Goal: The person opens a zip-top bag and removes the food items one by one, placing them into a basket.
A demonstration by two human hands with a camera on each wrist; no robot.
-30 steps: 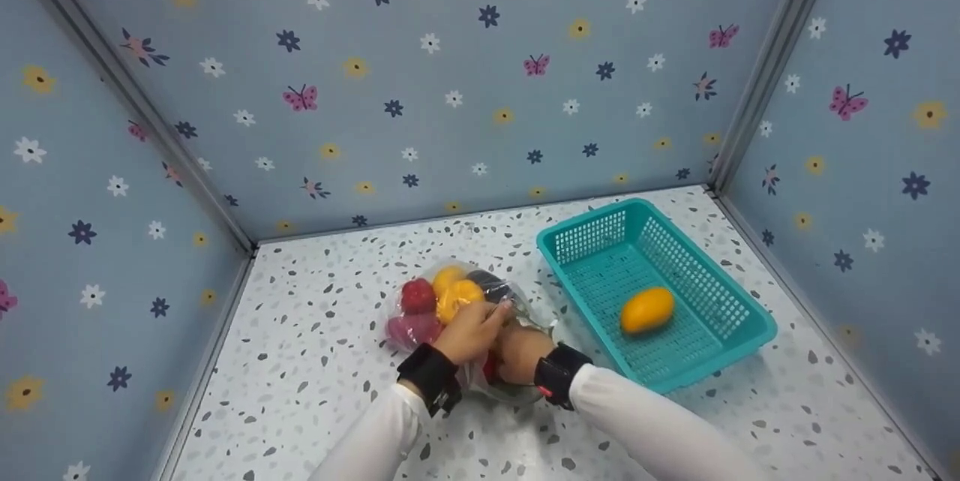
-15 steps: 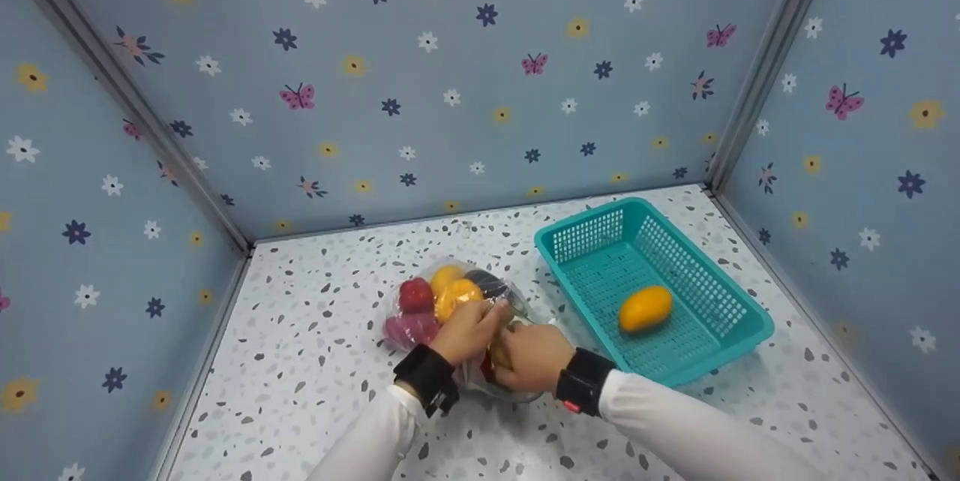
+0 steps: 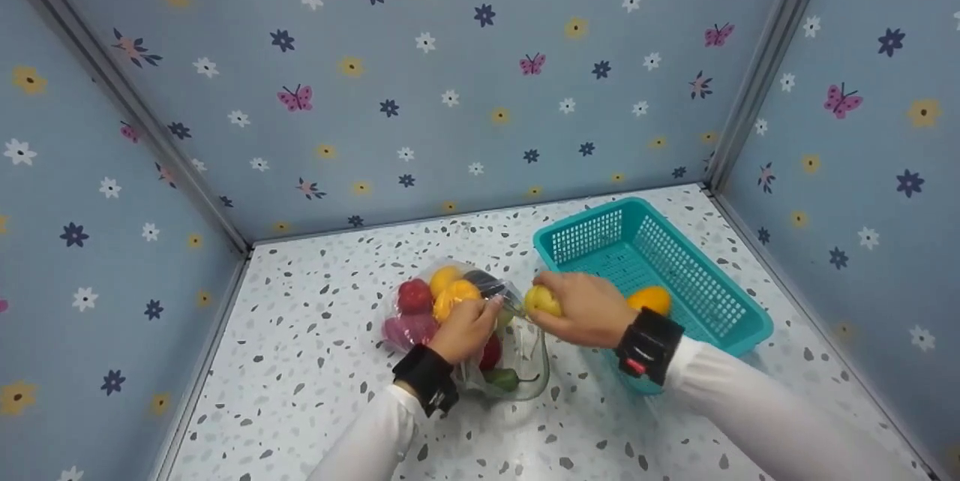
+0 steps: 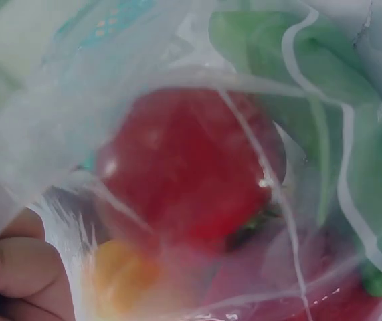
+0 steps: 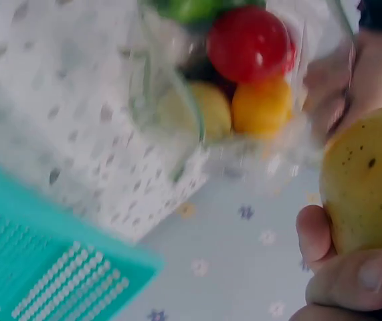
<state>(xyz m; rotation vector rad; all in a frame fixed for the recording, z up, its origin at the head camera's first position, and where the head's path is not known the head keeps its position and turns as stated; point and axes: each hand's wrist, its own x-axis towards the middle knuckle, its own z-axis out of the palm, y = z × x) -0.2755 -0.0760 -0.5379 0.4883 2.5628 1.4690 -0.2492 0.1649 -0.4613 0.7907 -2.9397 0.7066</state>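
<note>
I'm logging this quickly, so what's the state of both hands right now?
Left hand: holding the clear plastic bag.
Right hand: holding a speckled yellow fruit.

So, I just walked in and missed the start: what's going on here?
Someone's left hand is holding a clear plastic bag of red, yellow and green produce. Their right hand grips a speckled fruit, outside the bag but not yet in the teal basket. One orange-yellow fruit lies in that basket.
</note>
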